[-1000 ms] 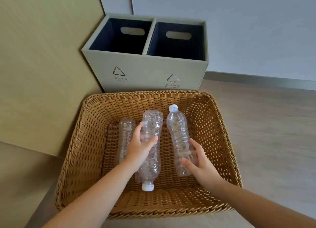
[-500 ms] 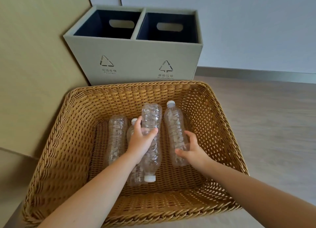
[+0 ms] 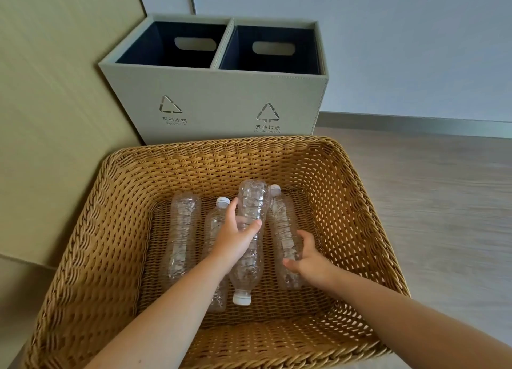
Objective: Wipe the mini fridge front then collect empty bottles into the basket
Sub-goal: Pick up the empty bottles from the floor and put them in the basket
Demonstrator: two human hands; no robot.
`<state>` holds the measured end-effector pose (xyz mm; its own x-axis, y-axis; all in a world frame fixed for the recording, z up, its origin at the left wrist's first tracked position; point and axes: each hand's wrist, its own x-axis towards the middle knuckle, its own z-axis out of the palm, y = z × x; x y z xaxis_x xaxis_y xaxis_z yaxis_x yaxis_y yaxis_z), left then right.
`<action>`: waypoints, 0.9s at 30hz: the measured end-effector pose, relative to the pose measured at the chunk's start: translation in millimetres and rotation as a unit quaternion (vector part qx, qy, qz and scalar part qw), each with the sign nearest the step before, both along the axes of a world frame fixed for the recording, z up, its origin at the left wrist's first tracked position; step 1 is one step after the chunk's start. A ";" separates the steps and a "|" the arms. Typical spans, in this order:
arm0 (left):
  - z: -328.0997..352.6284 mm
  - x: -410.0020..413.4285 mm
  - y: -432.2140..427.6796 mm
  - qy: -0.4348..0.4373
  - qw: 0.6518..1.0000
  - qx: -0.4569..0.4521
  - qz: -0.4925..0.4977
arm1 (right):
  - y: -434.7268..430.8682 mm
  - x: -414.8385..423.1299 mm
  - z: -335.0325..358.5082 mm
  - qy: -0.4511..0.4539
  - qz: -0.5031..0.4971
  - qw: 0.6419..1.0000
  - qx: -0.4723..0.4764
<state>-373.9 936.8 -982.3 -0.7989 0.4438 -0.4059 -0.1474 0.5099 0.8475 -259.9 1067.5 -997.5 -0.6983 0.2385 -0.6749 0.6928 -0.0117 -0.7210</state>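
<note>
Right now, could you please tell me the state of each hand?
Left hand: fingers curled round the upper bottle, holding it.
Right hand: fingers curled round the rightmost bottle in the basket.

A room indoors: wood-look floor (image 3: pixel 443 202), plain wall (image 3: pixel 388 36), two-compartment recycling bin (image 3: pixel 216 105).

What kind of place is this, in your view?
Likely a hotel room or office corner, though uncertain: a two-compartment recycling bin stands against a pale wall on wood-look floor, with a wicker basket before it.
</note>
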 end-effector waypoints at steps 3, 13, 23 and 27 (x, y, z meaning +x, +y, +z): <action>-6.4 2.1 1.8 -0.006 1.000 -0.003 -0.008 | -0.2 0.8 -3.2 -0.008 0.006 1.000 0.005; -21.2 -0.4 -7.6 -0.015 0.998 -0.069 -0.005 | 0.7 2.7 -2.5 -0.024 0.022 0.999 0.027; -20.2 0.8 -13.7 0.002 0.995 -0.099 -0.019 | -0.2 7.5 9.6 -0.036 0.074 0.996 0.043; -19.9 0.1 -15.3 0.017 0.992 -0.120 -0.027 | -1.0 8.1 9.6 -0.047 0.081 0.994 0.064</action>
